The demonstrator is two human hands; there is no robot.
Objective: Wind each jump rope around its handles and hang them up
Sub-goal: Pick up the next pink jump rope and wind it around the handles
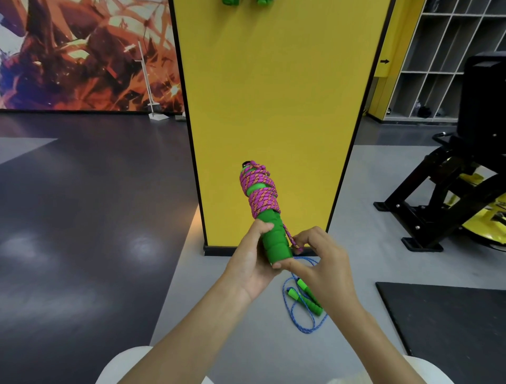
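The left hand holds the green handles of the pink rope, its grip closed around their lower half, thumb on the near side and fingers wrapped behind. The handles stand tilted, top end leaning up and to the left, in front of the yellow pillar. Pink cord is wound in many crossing turns around the upper half of the handles, with a patch of green showing between the turns. A short free tail of the cord runs down the right side of the handles to the right hand, which pinches it between fingertips just beside the handles' lower end; its thumb touches the bottom of the handles.

On the grey floor, below the hands and near the pillar's black base, lies the blue rope, unwound, its cord in loose loops and its two green handles side by side. At the top of the pillar, two green items are cut off by the frame edge; what they are I cannot tell.

A black mat lies on the floor to the right, and a black and yellow exercise machine stands further right. Behind it is a grid of open shelves. To the left, a dark floor reaches a wall mural in orange and purple.
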